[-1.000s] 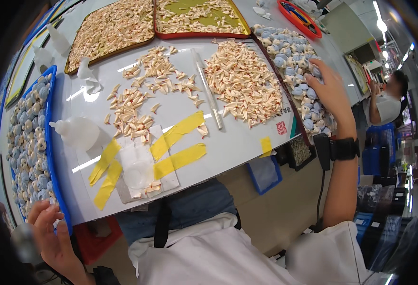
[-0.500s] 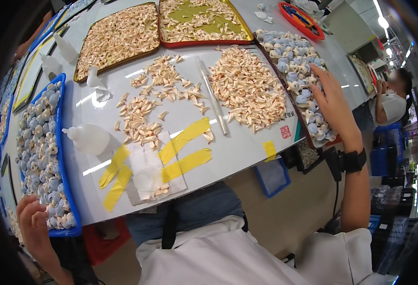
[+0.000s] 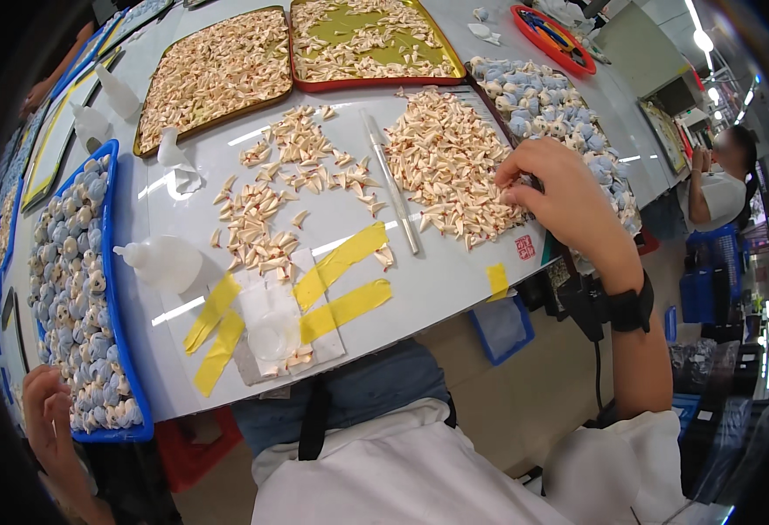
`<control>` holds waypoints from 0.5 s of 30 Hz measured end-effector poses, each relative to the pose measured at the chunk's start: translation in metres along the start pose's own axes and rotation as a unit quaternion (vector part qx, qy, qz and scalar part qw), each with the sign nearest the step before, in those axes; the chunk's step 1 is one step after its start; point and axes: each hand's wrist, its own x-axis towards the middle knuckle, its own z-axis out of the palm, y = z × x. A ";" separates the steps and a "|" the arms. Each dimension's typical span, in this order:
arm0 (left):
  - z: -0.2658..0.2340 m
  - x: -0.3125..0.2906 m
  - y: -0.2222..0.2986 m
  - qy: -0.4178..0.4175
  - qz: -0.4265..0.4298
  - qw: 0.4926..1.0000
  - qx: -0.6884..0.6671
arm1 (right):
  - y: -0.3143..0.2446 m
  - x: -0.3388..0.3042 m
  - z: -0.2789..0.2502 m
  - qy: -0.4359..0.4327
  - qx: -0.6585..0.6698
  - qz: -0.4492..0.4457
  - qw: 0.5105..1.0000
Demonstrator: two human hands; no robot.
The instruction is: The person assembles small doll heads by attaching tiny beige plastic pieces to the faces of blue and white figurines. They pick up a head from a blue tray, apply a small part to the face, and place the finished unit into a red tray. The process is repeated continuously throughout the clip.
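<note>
The right hand (image 3: 561, 194), right of centre in the frame, is bent over the right edge of one large heap of small cream-coloured pointed pieces (image 3: 446, 166), its fingers curled and thumb close to the fingertips; I cannot tell whether it pinches a piece. The left hand (image 3: 48, 420), at the lower left, is half curled near the front corner of one blue plastic tray (image 3: 137, 394) full of round blue-and-cream pieces; whether it holds anything cannot be told. The heap lies in the upper centre-right, its pieces too many to count. Just left of it is one slim silvery rod (image 3: 391, 188), then a looser scatter of the same pieces (image 3: 253, 226). Below that scatter, five strips of yellow tape (image 3: 345, 311) are stuck to the white tabletop (image 3: 437, 293), and one clear round dish (image 3: 272, 337) sits among four of them. Three white squeeze bottles (image 3: 167, 264) stand at left. Two gold-coloured shallow trays (image 3: 376, 85) of cream pieces fill the top, one dark-rimmed tray (image 3: 493, 114) of blue-and-cream pieces lies right of the heap, and one round red basket (image 3: 549, 56) is at upper right. One co-worker (image 3: 719, 197) shows at the far right.
</note>
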 end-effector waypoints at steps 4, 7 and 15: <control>0.005 0.001 -0.003 -0.026 -0.002 1.000 -0.014 | 0.004 0.005 0.001 0.010 0.010 0.030 0.999; 0.007 0.000 -0.003 -0.022 -0.008 1.000 -0.012 | 0.007 0.004 -0.004 0.069 0.013 0.027 0.997; 0.006 -0.001 -0.001 -0.035 -0.010 0.999 -0.002 | -0.006 -0.017 -0.024 0.097 0.113 0.120 0.982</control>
